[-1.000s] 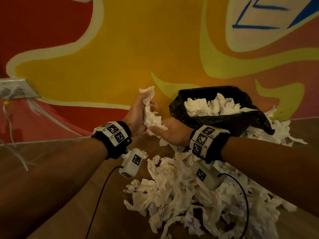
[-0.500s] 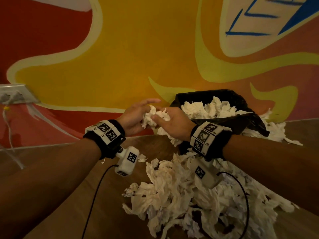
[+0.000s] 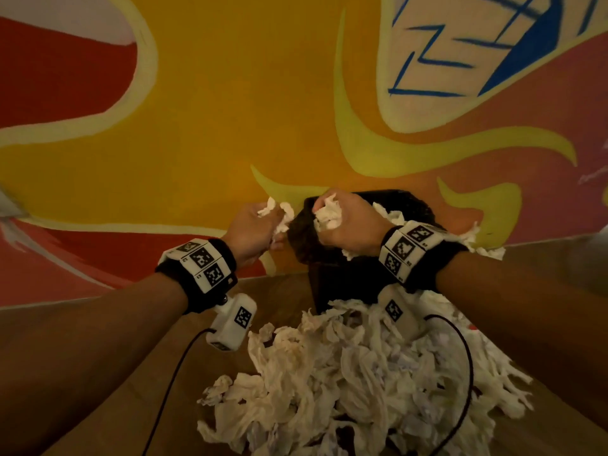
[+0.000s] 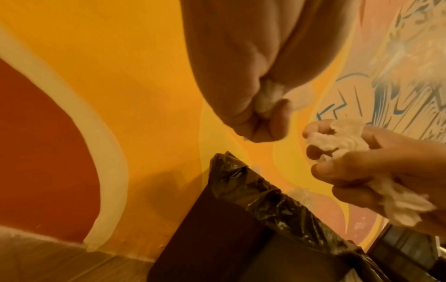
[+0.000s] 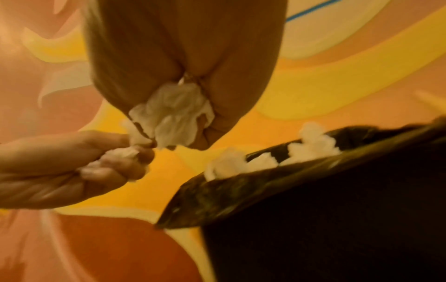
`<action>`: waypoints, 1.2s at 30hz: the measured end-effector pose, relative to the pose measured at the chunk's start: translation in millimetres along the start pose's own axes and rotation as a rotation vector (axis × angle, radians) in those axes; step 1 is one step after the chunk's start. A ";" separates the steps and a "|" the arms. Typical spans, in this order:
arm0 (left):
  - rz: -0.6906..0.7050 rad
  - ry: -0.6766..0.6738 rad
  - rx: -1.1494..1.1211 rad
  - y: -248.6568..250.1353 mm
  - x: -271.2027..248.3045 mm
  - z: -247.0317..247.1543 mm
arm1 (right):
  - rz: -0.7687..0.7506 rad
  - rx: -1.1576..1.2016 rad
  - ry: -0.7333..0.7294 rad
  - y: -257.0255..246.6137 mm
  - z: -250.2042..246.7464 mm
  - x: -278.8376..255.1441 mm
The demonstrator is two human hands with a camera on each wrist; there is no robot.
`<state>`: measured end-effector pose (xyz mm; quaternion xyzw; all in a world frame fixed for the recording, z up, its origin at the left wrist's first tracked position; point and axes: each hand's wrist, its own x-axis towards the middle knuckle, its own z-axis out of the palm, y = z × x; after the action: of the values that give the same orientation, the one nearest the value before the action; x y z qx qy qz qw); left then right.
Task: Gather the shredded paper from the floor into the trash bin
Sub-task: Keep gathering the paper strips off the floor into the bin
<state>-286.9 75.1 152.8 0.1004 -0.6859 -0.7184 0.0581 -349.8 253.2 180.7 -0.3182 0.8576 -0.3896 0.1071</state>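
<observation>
- Shredded paper [image 3: 345, 383]: large heap on the floor [image 3: 98, 373], against the near side of the trash bin [image 3: 342, 278].
- Left hand [image 3: 255, 230], fingers clenched round a small wad, sits just left of the bin's rim.
- Right hand [image 3: 345, 222], grasping a bigger wad, is over the opening.
- Bin looks heaped; best release low over the centre and press down, or scraps spill.

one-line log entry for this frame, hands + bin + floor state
left hand: grips paper wad | right hand: grips paper wad above trash bin | bin: paper at rim | shredded paper pile: on floor
</observation>
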 end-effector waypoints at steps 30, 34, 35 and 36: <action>0.234 -0.264 1.297 2.8 48.4 97.3 | 0.109 -0.480 -0.008 89.8 -60.7 9.4; 0.138 -0.315 1.279 -1.4 46.3 103.7 | 0.081 -0.590 -0.017 88.6 -60.6 8.3; 0.121 -0.343 1.275 -1.2 45.9 106.1 | 0.081 -0.590 -0.031 88.1 -60.8 7.9; 0.110 -0.372 1.278 -0.8 45.2 108.6 | 0.082 -0.578 -0.049 87.6 -61.0 7.5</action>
<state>-355.1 170.9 153.3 -0.0457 -0.9794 -0.1719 -0.0955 -422.5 328.4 157.7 -0.3100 0.9423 -0.1168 0.0483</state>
